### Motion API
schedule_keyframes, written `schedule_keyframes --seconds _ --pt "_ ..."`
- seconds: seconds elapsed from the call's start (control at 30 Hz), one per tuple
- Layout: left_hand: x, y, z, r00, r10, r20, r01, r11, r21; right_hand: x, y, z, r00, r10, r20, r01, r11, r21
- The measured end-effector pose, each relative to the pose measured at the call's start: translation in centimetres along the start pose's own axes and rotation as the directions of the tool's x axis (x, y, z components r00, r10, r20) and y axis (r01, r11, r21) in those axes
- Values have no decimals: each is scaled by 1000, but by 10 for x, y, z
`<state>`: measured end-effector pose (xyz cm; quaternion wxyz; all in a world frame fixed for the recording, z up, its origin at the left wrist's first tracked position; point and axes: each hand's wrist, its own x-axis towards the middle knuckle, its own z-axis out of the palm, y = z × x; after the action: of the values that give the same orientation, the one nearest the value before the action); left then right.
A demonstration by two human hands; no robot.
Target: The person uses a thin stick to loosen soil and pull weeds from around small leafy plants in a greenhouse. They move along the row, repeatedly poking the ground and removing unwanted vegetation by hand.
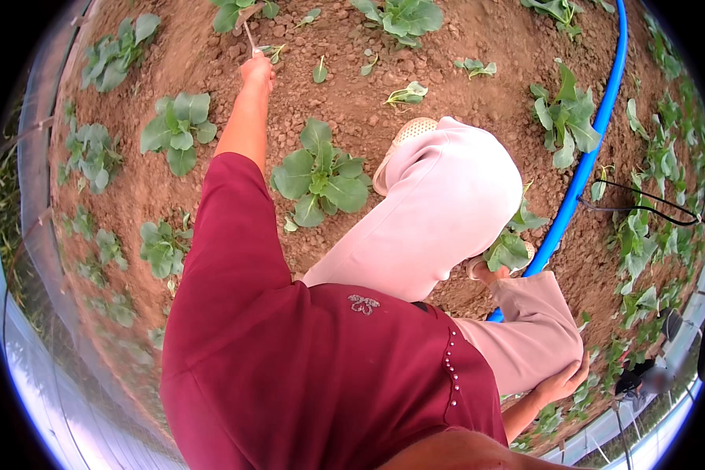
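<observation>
My left hand [258, 71] reaches far out over the soil. It grips the handle of a small hand hoe [250, 34]. The hoe's head is beside a leafy brassica plant [228, 14] at the top edge, partly hidden among its leaves. Several pulled or wilted seedlings lie on the ground nearby, among them a pale-stemmed one [410, 94] and a small loose leaf [320, 71]. My right hand [563, 380] rests on my bent knee in pale trousers, holding nothing. A larger brassica plant [322, 179] grows between my left arm and my forward leg.
A blue hose [600, 126] curves down the right side, with a black wire loop [646, 202] beside it. Rows of brassica plants [177, 129] stand on both sides. Clear plastic sheeting [32, 170] edges the left. Another person [637, 379] is low at the far right.
</observation>
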<state>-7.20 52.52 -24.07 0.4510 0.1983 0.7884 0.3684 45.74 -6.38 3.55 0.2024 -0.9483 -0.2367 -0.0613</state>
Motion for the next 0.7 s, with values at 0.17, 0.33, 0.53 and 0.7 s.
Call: schedule_keyframes --seconds 0.17,0.33,0.53,0.7 --pt "-11 -124 -3 987 -64 147 -47 757 652 8 -2 -1 999 -14 43 14 1000 4" --pt "-19 -136 -5 981 64 181 -149 848 508 12 -2 1 998 -30 47 32 998 -45" --pt "5 -64 21 775 547 315 -622 573 534 12 -6 3 999 3 52 -1 999 -33" --pt "73 -61 2 851 495 177 -500 659 562 16 0 3 997 -18 71 20 999 -31"
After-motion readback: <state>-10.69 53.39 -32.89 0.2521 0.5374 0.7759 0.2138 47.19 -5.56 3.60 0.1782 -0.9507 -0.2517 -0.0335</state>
